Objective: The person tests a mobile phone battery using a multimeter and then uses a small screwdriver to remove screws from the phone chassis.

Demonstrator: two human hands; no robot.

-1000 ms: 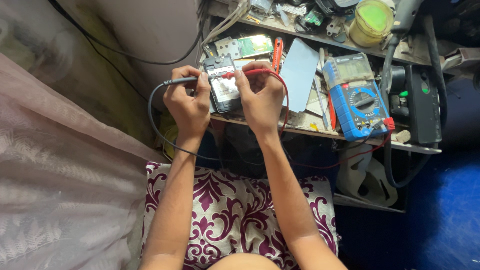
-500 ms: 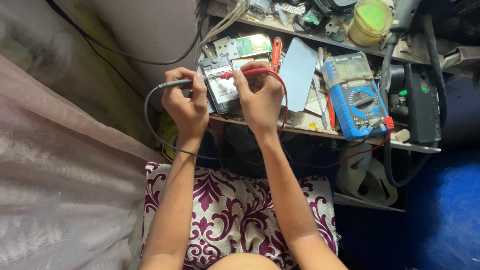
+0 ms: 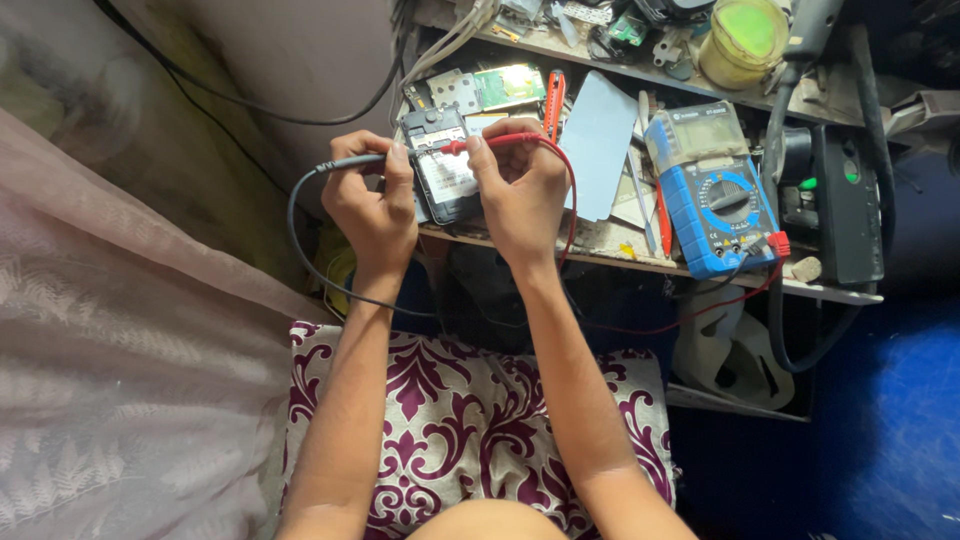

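Note:
An opened mobile phone (image 3: 442, 172) with its back cover off lies on the edge of a cluttered wooden bench (image 3: 640, 262). My left hand (image 3: 372, 205) grips a black test probe (image 3: 350, 163) at the phone's left side. My right hand (image 3: 520, 190) pinches a red test probe (image 3: 470, 145) whose tip points at the phone's upper part. Both probes' leads run to a blue multimeter (image 3: 712, 190) lying to the right on the bench.
A green circuit board (image 3: 505, 85), an orange-handled tool (image 3: 553, 100) and a pale blue plate (image 3: 598, 145) lie behind the phone. A yellow-green jar (image 3: 745, 40) and a black unit (image 3: 845, 205) stand at the right. A maroon-and-white cushion (image 3: 450, 420) lies below my arms.
Both hands stay on the phone with the probes; the left hand with the black probe has shifted slightly. Little else differs.

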